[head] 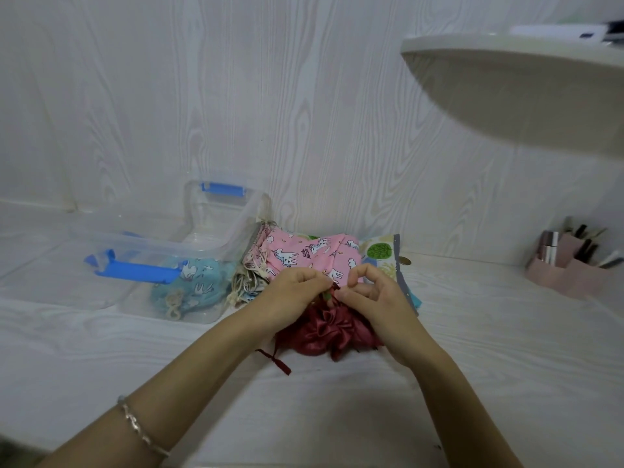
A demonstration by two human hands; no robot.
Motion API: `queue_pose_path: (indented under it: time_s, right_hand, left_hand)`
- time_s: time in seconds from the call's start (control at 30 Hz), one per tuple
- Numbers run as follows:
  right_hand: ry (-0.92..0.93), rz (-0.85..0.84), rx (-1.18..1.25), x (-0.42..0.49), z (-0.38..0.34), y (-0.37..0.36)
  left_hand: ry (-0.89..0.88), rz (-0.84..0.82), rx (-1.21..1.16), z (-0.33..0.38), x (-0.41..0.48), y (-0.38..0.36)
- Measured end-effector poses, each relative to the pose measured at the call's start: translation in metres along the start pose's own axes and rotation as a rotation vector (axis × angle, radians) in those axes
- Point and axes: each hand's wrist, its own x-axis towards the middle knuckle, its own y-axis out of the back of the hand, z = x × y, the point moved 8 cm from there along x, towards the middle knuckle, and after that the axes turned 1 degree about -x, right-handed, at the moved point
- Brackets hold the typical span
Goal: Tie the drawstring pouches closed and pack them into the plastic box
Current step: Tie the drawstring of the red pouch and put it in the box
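A dark red satin pouch (326,331) lies gathered on the white surface in front of me. My left hand (290,292) and my right hand (374,295) meet just above it, each pinching the red drawstring (334,288) at the pouch's mouth. A second red cord end (278,361) trails loose to the lower left. Behind my hands lies a pink unicorn-print pouch (304,253) on a pile of others. The clear plastic box (189,231) with blue handles stands to the left, holding a light blue pouch (192,285).
A tree-print pouch (383,253) lies at the pile's right end. A pink organiser (570,261) with pens stands at the far right. A white rounded shelf (526,89) juts out overhead at upper right. The wood-grain wall rises right behind the pile.
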Motion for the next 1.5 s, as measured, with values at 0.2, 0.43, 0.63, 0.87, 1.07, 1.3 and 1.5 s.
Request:
queue_pose_path:
  time_s: [0.2, 0.43, 0.63, 0.87, 1.07, 1.3, 1.5]
  right_hand:
    - [0.191, 0.063, -0.268, -0.001, -0.014, -0.003]
    - [0.237, 0.097, -0.358, -0.006, -0.022, -0.004]
    - [0.281, 0.11, -0.39, -0.006, -0.02, 0.013]
    - [0.193, -0.026, -0.478, -0.015, -0.004, 0.035]
    - [0.108, -0.095, -0.441, -0.02, 0.001, 0.031]
    - [-0.079, -0.058, -0.557, 0.0, 0.003, 0.024]
    - [-0.278, -0.29, -0.601, 0.005, 0.018, -0.007]
  left_hand:
    - [0.109, -0.046, -0.079, -0.008, -0.002, -0.004]
    - [0.123, -0.033, -0.089, -0.011, 0.001, -0.001]
    - [-0.003, -0.004, 0.076, -0.009, 0.005, 0.014]
    - [-0.108, 0.081, 0.35, -0.01, 0.005, 0.042]
    - [-0.112, 0.081, 0.216, -0.01, -0.004, 0.028]
    - [-0.115, -0.008, 0.252, -0.015, -0.01, 0.011]
    - [-0.124, -0.056, 0.317, -0.009, -0.012, 0.003]
